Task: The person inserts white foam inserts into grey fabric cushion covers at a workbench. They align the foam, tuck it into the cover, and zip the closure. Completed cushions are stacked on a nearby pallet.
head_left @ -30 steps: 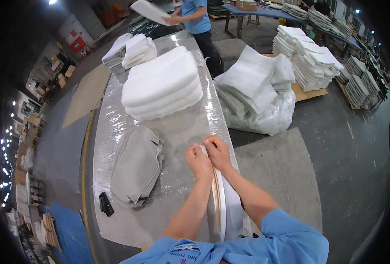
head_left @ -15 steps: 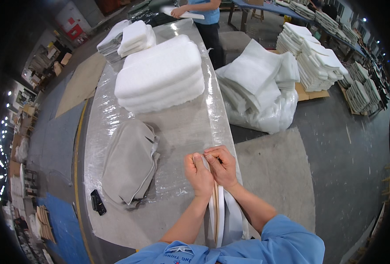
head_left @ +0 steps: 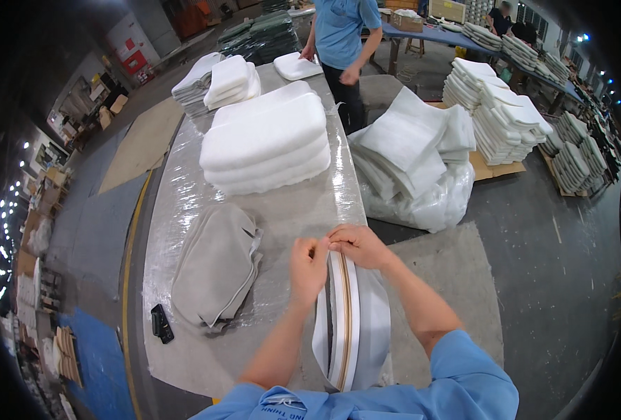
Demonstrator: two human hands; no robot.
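Note:
At the near right edge of the table, my left hand and right hand meet with fingertips pinched together. They grip the far end of a grey fabric cover. Down the cover's middle runs a white band with a brown-gold line, which looks like a zipper. The cover hangs toward my body, its sides spread and a dark gap showing left of the band. What exactly lies between the fingertips is too small to make out. Left of my hands, a folded grey fabric piece lies flat.
A small black object lies at the plastic-wrapped table's left edge. Thick white padding is stacked farther up, with folded white pieces behind. A person stands at the far end. Bagged padding sits at the right.
My fingers have gone from closed fists to a pinch at the cover's end. The cover has spread wider below them. The person at the far end has set down the white piece, one hand still near it.

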